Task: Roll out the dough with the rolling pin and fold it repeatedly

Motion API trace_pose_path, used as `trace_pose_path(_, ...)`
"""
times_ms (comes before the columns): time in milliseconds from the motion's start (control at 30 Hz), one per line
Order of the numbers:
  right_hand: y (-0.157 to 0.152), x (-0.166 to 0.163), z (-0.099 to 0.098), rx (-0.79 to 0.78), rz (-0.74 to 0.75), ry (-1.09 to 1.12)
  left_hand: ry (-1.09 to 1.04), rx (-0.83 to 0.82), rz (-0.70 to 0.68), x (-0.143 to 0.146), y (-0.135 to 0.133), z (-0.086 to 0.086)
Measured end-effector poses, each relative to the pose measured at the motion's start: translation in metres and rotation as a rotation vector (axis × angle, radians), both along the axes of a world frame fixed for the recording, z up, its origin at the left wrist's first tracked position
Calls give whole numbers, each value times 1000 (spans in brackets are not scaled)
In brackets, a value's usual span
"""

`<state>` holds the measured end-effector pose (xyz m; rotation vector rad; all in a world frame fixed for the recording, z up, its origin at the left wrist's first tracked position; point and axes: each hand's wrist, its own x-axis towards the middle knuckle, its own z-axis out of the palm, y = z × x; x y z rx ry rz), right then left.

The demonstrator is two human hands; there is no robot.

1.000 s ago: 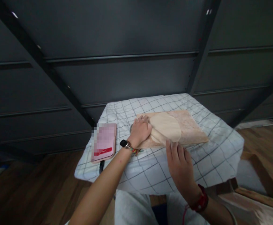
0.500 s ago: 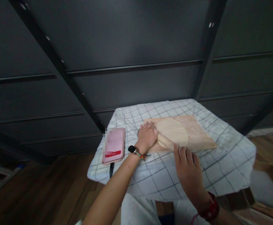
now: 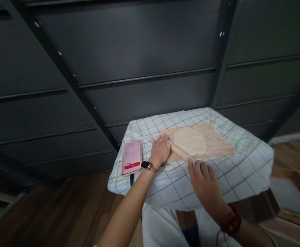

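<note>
A pale wooden rolling pin (image 3: 179,151) lies slantwise along the near left edge of a flat, round sheet of dough (image 3: 190,141). My left hand (image 3: 160,149) is over its far left end, closed on it, with a watch at the wrist. At the near right end, my right hand (image 3: 203,175) has its fingers bent over the pin. Beneath the dough is a thin, light brown rectangular board (image 3: 218,139), dusted whitish in places. The pin's two ends are mostly hidden by my hands.
A white checked cloth (image 3: 245,161) covers the small table. A pink-cased phone (image 3: 133,156) lies on its left side. Behind the table rises a dark grey panelled wall (image 3: 150,99). An open cardboard box (image 3: 291,192) stands on the floor at lower right.
The rolling pin has shifted slightly toward me, from overlapping the dough to its near edge, both hands moving with it. The camera view has shifted a little.
</note>
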<state>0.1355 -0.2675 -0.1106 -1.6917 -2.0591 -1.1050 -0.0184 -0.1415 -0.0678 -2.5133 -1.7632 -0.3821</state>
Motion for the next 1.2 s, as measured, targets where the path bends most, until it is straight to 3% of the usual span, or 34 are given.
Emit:
trace_pose_path(100, 1, 3, 8, -74, 13, 35, 3, -38, 19, -2, 2, 1)
trace_pose_path(333, 53, 65, 30, -219, 40, 101, 49, -111, 70, 23, 24, 12)
trace_pose_path(433, 51, 57, 22, -162, -23, 93, 42, -102, 44, 24, 27, 11)
trace_pose_path(633, 14, 16, 0, -78, -93, 37, 26, -85, 81, 20, 23, 6)
trace_pose_path(733, 18, 24, 0, -88, -68, 34, 57, -96, 115, 22, 20, 7)
trace_pose_path(933, 57, 68, 12, -192, 69, 128, 76, -82, 124, 27, 17, 8)
trace_pose_path(1200, 19, 27, -2, -84, -132, 74, 51, -133, 139, 28, 22, 11)
